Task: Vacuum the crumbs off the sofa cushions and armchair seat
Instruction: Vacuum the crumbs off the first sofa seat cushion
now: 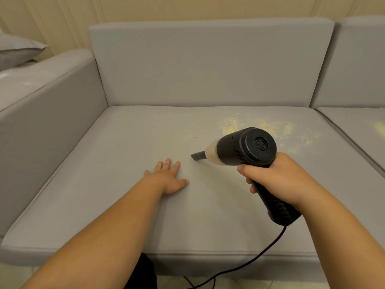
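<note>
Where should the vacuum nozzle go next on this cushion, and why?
Probably right and back: the nozzle points at bare fabric near the left hand, while the crumbs lie behind the vacuum that the right hand grips.

Plain pale grey seat cushion point(116, 184) under the left fingers point(166, 164). The vacuum point(245, 149) above the right fingers point(248, 171) is black, with a translucent yellowish dust cup. Beyond it, pale yellow crumbs point(268, 126). Black cord point(264, 250).
</note>
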